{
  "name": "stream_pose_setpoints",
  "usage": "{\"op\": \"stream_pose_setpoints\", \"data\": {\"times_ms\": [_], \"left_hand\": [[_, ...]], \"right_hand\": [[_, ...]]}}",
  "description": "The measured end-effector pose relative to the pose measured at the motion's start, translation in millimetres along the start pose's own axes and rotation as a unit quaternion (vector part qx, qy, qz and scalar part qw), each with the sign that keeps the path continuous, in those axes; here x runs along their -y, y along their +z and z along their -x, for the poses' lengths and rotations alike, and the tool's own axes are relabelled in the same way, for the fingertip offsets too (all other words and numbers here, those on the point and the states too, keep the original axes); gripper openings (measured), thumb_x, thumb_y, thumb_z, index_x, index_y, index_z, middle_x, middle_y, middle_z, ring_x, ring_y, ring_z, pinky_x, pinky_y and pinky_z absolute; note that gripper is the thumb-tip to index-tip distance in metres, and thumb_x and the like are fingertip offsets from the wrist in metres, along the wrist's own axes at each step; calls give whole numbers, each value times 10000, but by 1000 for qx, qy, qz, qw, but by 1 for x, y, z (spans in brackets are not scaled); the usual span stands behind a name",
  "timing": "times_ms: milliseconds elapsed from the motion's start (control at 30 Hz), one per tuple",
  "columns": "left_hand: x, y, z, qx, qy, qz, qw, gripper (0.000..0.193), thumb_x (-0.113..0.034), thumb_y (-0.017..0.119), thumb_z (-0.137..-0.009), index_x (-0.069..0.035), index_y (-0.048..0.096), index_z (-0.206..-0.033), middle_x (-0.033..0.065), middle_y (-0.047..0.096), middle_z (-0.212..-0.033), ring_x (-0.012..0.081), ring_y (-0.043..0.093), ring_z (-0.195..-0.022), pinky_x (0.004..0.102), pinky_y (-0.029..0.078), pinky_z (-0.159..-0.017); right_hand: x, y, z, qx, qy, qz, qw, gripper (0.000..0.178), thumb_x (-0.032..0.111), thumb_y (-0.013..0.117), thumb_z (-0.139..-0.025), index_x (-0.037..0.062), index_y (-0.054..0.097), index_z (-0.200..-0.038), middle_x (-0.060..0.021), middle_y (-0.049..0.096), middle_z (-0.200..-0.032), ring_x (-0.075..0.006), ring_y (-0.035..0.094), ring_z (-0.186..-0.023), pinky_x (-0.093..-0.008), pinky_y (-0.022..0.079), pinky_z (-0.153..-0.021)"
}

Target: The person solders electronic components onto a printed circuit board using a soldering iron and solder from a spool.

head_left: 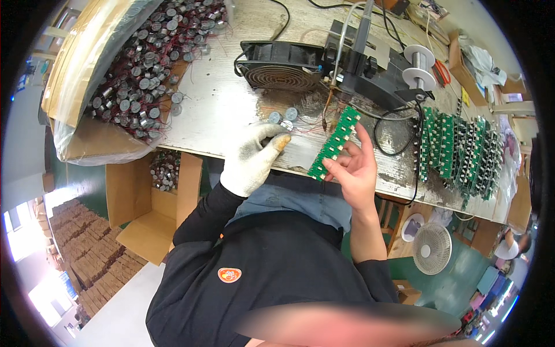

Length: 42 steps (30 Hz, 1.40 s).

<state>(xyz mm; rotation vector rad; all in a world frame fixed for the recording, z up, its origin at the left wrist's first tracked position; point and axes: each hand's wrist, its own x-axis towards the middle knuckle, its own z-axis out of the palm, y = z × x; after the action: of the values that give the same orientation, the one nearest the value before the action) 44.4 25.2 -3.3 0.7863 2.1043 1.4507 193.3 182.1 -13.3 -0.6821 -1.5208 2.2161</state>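
Observation:
My bare right hand (355, 168) grips a long green circuit board strip (335, 143) with small white parts along it, tilted with its top end to the right. The upper end lies close to the tip of a soldering iron (325, 120). My left hand (254, 156), in a white glove with a stained thumb, has its fingers curled together; what they pinch, if anything, is hidden. Just beyond those fingers lie a few small round metal motors (291, 114) with thin red wires (309, 124) running toward the board.
A lined carton (75, 75) of wired motors (144, 81) spills onto the table at left. At the back stand a black fan (283, 66), the soldering stand (370, 75) and a white solder spool (419, 66). Rows of green boards (457, 150) fill the right. An open box (147, 199) sits below.

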Motion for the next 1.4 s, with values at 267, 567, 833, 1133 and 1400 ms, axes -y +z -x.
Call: {"op": "stream_pose_setpoints", "data": {"times_ms": [267, 567, 833, 1133, 1400], "left_hand": [[-14, 21, -5, 52, 1, -2, 999, 205, -137, 666, -848, 50, 643, -928, 36, 599, -766, 89, 529, -689, 242, 432, -622], [-27, 28, -17, 118, -115, 99, 981, 199, -163, 651, -827, 35, 633, -828, 69, 626, -706, 96, 577, -646, 267, 465, -572], [-24, 26, -21, 135, -153, 113, 972, 164, -131, 634, -844, 31, 612, -853, 48, 617, -749, 91, 580, -659, 235, 474, -588], [-28, 26, -21, 128, -146, 169, 966, 145, -116, 632, -840, 29, 618, -842, 43, 618, -751, 80, 564, -668, 226, 464, -599], [-21, 29, -21, 122, -132, 89, 980, 144, -112, 639, -840, 31, 620, -845, 49, 621, -753, 89, 579, -665, 225, 472, -588]], "right_hand": [[1, 0, 0, 11, 5, -19, 1000, 749, -110, 628, -793, 11, 231, -1416, -160, 557, -1081, -138, 621, -717, -224, 511, -527], [0, -1, 1, 15, -6, -18, 1000, 749, -112, 625, -794, 31, 239, -1420, -160, 557, -1091, -146, 639, -712, -212, 506, -522], [2, 2, -2, 20, -19, -22, 999, 749, -120, 626, -789, 39, 249, -1417, -154, 560, -1089, -141, 638, -710, -211, 503, -521], [1, 3, -3, 13, -24, -26, 999, 748, -127, 620, -789, 45, 250, -1416, -149, 559, -1095, -147, 641, -717, -211, 506, -516], [0, 4, -2, 4, -34, -28, 999, 752, -123, 628, -787, 39, 249, -1416, -155, 568, -1079, -144, 642, -720, -208, 507, -515]]}}
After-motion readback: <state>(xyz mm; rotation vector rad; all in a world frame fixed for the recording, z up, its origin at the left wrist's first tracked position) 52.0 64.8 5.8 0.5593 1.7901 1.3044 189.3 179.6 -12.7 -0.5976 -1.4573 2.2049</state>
